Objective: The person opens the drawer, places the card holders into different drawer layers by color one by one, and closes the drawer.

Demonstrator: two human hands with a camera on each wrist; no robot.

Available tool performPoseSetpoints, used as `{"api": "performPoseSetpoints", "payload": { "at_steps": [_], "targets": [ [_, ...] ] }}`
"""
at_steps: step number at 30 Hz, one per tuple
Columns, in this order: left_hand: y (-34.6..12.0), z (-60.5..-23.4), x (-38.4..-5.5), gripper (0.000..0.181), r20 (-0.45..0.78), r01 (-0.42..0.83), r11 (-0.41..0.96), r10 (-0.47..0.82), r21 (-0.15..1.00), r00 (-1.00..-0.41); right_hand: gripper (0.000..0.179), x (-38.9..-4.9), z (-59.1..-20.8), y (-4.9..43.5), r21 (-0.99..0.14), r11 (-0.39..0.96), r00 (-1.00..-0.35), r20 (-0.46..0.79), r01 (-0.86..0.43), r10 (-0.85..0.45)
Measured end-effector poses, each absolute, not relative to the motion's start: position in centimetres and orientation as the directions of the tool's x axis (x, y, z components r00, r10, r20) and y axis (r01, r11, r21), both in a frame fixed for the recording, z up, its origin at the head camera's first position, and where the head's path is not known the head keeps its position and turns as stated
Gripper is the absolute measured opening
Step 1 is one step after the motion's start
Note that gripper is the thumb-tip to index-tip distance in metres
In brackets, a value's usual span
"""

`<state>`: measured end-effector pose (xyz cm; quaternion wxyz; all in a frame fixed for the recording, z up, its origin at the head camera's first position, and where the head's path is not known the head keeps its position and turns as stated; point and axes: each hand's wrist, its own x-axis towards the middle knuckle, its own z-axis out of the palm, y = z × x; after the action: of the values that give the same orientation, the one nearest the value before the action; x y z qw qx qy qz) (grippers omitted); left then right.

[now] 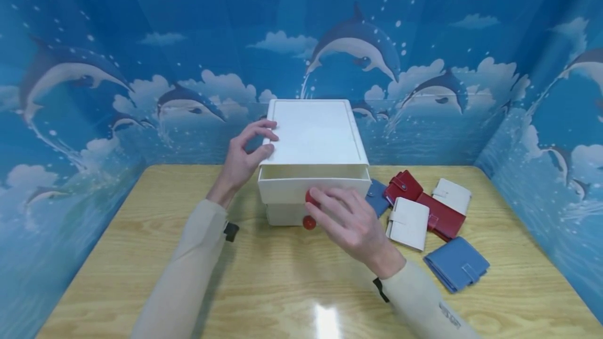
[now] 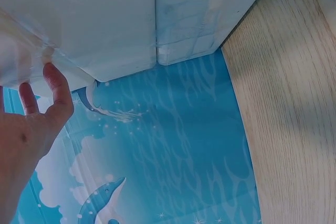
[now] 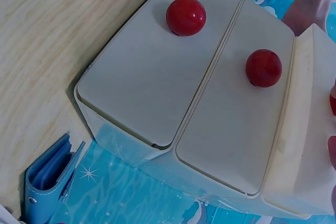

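Observation:
A white drawer cabinet (image 1: 313, 130) stands on the table, its top drawer (image 1: 287, 190) pulled partway out. My right hand (image 1: 350, 224) pinches the red knob (image 1: 311, 196) of that drawer between thumb and fingers. On the cabinet's left top edge rests my left hand (image 1: 240, 161), its fingers spread and loosely bent. The left wrist view shows these fingertips (image 2: 55, 80) against the cabinet's side. Two lower drawers are closed in the right wrist view, each with a round red knob (image 3: 263, 68). The drawer's inside is mostly hidden.
Right of the cabinet lie several wallets: a white one (image 1: 408, 224), a red one (image 1: 443, 216), a smaller red one (image 1: 403, 186), another white one (image 1: 452, 195), a blue one (image 1: 457, 264) and a partly hidden blue one (image 1: 377, 198). A dolphin-print curtain (image 1: 282, 30) surrounds the wooden table (image 1: 264, 286).

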<state>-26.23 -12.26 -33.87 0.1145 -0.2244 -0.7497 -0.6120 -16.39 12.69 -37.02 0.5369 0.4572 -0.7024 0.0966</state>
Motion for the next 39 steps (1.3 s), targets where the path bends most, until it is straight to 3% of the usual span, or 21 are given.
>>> {"api": "performPoseSetpoints", "payload": {
  "at_steps": [10,20,31,39],
  "targets": [
    [-12.3,-33.9,-26.2,0.020,0.439,0.469,0.152,0.195,0.870,-0.877,0.023,-15.4,-37.3,13.0,0.365,0.553,-0.001,0.834,-0.748,-0.552],
    [-12.4,-33.9,-26.4,0.020,0.436,0.465,0.144,0.193,0.874,-0.879,0.018,-15.2,-37.4,13.0,0.422,0.526,0.098,0.839,-0.738,-0.535],
    [-12.3,-33.9,-26.3,0.020,0.444,0.473,0.149,0.192,0.868,-0.875,0.017,-14.9,-37.5,13.3,0.448,0.497,0.142,0.831,-0.743,-0.538],
    [-12.3,-34.0,-26.3,0.020,0.440,0.467,0.144,0.185,0.872,-0.879,0.015,-15.0,-37.1,13.2,0.514,0.461,0.235,0.812,-0.723,-0.535]
  ]
}}
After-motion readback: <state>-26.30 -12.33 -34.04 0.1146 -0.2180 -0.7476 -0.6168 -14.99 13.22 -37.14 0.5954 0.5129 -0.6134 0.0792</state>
